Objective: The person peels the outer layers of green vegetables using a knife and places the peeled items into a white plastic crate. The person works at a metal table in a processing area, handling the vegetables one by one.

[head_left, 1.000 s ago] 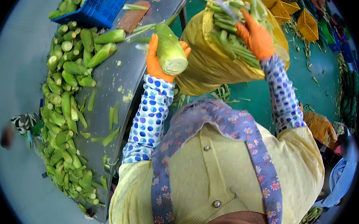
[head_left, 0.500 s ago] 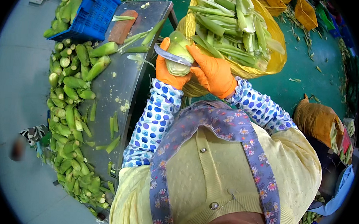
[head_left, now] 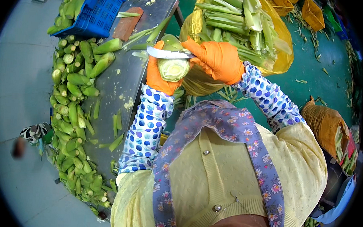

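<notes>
Corn ear (head_left: pixel 172 63) held up over the bench (head_left: pixel 121 89) edge, left hand (head_left: pixel 161 77) grip wrapped around its husk. Right hand (head_left: pixel 219 60) closed on knife (head_left: pixel 168 53) across the cut end. Probably firm, light, slick-leaved; best gripped mid-body.

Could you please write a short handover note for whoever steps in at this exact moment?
Left hand, orange-gloved, grips a green corn ear, cut end facing the camera.
Right hand holds a curved knife, blade laid across the ear's top.
Done: many trimmed ears lie piled along the left edge of the metal table; more fill the blue crate.
Left: the ear in hand is not yet cut through; the yellow sack holds plenty of untrimmed ears.
</notes>
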The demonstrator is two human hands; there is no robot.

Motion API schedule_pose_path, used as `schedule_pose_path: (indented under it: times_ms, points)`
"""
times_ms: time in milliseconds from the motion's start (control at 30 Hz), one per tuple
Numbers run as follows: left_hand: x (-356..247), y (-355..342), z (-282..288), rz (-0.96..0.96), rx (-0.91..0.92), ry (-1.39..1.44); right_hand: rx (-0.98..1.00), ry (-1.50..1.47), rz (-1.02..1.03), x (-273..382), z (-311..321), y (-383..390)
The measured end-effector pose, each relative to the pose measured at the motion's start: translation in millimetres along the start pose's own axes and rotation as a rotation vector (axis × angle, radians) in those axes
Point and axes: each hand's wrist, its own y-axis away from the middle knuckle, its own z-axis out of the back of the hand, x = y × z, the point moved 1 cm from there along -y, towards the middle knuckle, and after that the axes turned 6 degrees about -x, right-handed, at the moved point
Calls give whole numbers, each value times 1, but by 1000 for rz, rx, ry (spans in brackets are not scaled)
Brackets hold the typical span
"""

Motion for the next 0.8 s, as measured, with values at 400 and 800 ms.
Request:
schedule_pose_path:
  times_ms: [400,800]
  points:
    - [-8,59,3,281,313,514,-137,-156,-812,-188,40,-13]
    - [8,15,18,-32,131,279,303,-1098,-716,42,12,6]
